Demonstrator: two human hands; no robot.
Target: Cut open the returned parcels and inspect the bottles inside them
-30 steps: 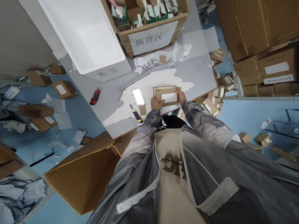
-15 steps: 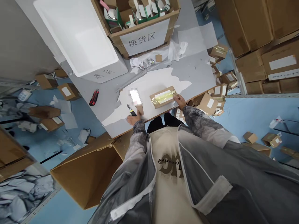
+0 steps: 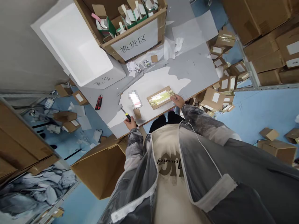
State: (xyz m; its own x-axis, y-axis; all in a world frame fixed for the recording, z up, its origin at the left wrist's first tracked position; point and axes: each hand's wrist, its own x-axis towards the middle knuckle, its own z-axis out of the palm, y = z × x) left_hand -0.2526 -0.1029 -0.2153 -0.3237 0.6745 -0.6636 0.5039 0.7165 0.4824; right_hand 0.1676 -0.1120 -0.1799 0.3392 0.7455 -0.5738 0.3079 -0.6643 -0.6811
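Note:
My left hand (image 3: pixel 130 124) is closed around the handle of a black-and-yellow utility knife (image 3: pixel 127 116), its blade pointing up and away from me over the table edge. At the right end of a flat cardboard box (image 3: pixel 160 97), my right hand (image 3: pixel 178 101) grips the corner with thumb and fingers. The box lies on the table with a white label and shiny yellowish tape across its top. Between the knife and this box lies a small brown cardboard box (image 3: pixel 137 113), touching a white item (image 3: pixel 135 98) that is blurred out.
A red-and-black utility knife (image 3: pixel 98 102) lies at the table's left edge. Behind stand a white foam bin (image 3: pixel 109 73) and a carton (image 3: pixel 161 29) of small green boxes. A large open carton (image 3: pixel 98 171) is at my left; boxes (image 3: pixel 213 96) pile up on the right.
My left hand has left the small brown box and now has the knife raised in its grip. My right hand stays on the flat box. The whole view has shifted a little.

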